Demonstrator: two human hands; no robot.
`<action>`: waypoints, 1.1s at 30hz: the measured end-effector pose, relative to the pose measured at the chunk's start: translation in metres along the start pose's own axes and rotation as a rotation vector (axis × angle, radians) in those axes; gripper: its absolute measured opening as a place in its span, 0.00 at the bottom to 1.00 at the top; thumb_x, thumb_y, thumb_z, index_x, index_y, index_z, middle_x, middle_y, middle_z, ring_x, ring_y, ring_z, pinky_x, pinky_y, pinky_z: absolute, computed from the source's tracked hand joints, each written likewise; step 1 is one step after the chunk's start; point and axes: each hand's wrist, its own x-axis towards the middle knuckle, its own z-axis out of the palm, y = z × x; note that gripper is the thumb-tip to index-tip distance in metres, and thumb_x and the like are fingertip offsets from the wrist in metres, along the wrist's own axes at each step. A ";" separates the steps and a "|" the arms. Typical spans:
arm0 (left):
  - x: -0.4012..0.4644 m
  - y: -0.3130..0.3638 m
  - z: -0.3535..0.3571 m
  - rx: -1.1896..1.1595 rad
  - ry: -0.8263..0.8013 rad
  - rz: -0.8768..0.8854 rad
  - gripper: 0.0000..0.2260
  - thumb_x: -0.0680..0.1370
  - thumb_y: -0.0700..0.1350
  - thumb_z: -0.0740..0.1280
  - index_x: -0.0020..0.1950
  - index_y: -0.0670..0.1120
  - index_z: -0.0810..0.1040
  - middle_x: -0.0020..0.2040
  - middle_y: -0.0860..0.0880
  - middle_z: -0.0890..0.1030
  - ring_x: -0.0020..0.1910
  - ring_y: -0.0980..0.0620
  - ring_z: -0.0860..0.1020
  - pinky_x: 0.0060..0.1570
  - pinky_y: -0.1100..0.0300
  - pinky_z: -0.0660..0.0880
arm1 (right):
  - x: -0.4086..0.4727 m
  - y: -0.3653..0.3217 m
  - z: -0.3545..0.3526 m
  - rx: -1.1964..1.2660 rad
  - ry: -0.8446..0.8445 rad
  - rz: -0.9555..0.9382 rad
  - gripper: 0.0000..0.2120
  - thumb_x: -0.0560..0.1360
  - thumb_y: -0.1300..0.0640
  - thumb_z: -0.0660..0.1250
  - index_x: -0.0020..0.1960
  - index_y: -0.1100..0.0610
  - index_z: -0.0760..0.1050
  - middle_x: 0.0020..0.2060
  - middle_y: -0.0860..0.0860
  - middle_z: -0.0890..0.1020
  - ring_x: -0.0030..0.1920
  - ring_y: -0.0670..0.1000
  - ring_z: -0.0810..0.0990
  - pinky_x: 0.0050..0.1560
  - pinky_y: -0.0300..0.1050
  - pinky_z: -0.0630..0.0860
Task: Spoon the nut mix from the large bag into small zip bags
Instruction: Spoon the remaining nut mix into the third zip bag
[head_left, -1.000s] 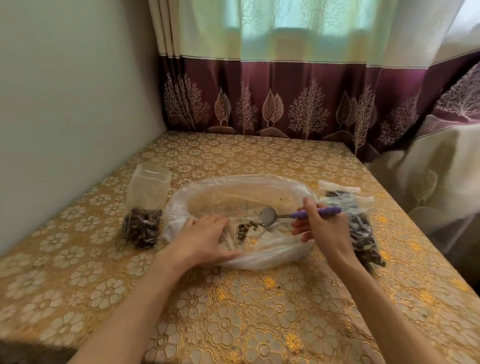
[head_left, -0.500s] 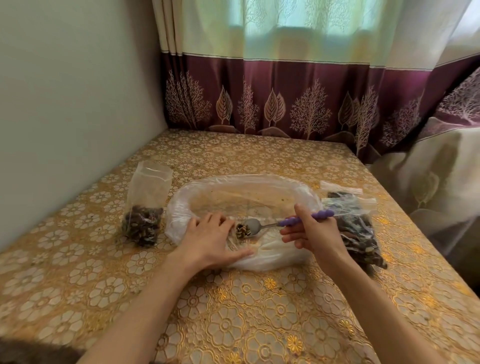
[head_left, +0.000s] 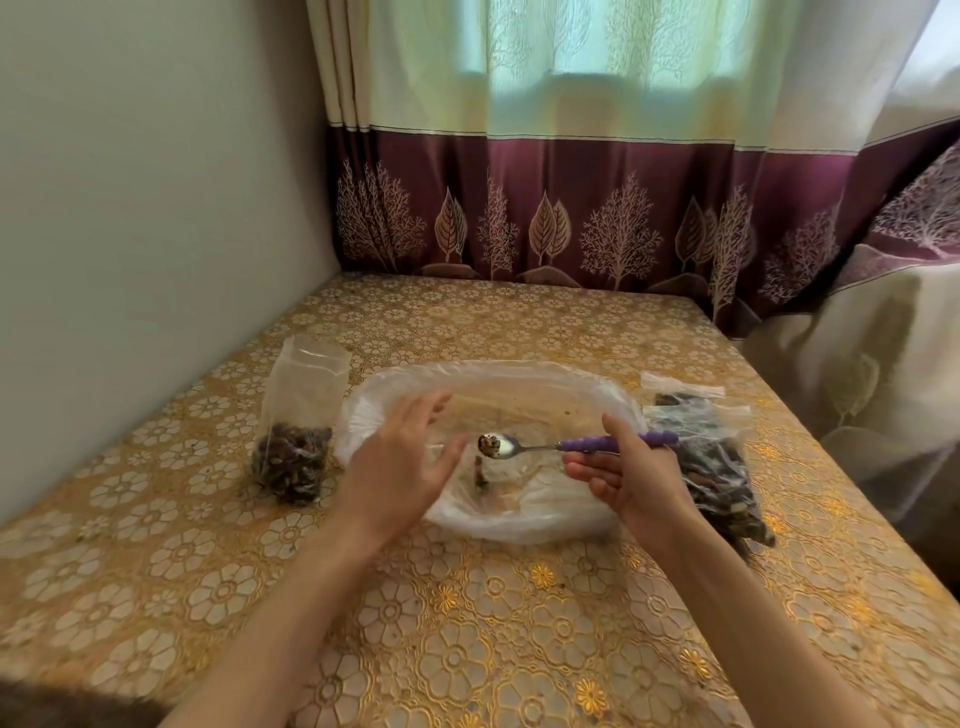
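The large clear bag (head_left: 545, 384) lies spread open on the table, nearly bare, with a small clump of nut mix (head_left: 480, 475) on its bottom. My right hand (head_left: 631, 478) holds a purple-handled spoon (head_left: 540, 446) level above the bag, a few nuts in its bowl. My left hand (head_left: 405, 462) hovers over the bag's left side with fingers spread, holding nothing. A small zip bag (head_left: 298, 421) stands open at the left, nuts in its bottom. Filled small bags (head_left: 711, 457) lie at the right, partly behind my right hand.
The table (head_left: 467, 623) wears a gold floral cloth and stands against a plain wall (head_left: 130, 208) on the left. A maroon and cream curtain (head_left: 597, 208) hangs behind it and drapes past the table's right edge.
My left hand has lifted off the large bag's near edge and opened. The spoon scooped nuts from the bag's bottom and has risen, now carrying them level.
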 end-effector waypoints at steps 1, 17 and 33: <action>-0.001 0.000 -0.008 -0.013 0.118 0.090 0.21 0.76 0.51 0.63 0.66 0.43 0.69 0.58 0.46 0.76 0.55 0.52 0.76 0.54 0.52 0.77 | 0.000 -0.003 0.002 0.008 0.000 -0.011 0.25 0.80 0.51 0.59 0.31 0.62 0.81 0.29 0.57 0.83 0.27 0.48 0.82 0.22 0.32 0.71; -0.038 -0.105 -0.042 -0.182 0.123 -0.501 0.55 0.55 0.70 0.70 0.74 0.59 0.44 0.74 0.49 0.57 0.71 0.48 0.61 0.66 0.48 0.63 | 0.006 -0.046 0.141 0.018 -0.242 -0.226 0.25 0.79 0.46 0.60 0.36 0.64 0.80 0.31 0.58 0.84 0.30 0.49 0.83 0.26 0.35 0.76; -0.040 -0.100 -0.045 -0.141 0.186 -0.455 0.42 0.70 0.54 0.72 0.75 0.53 0.49 0.70 0.46 0.62 0.67 0.48 0.64 0.64 0.48 0.66 | 0.007 -0.036 0.119 -0.001 -0.279 -0.462 0.15 0.78 0.51 0.62 0.43 0.60 0.79 0.37 0.57 0.85 0.34 0.52 0.83 0.30 0.39 0.78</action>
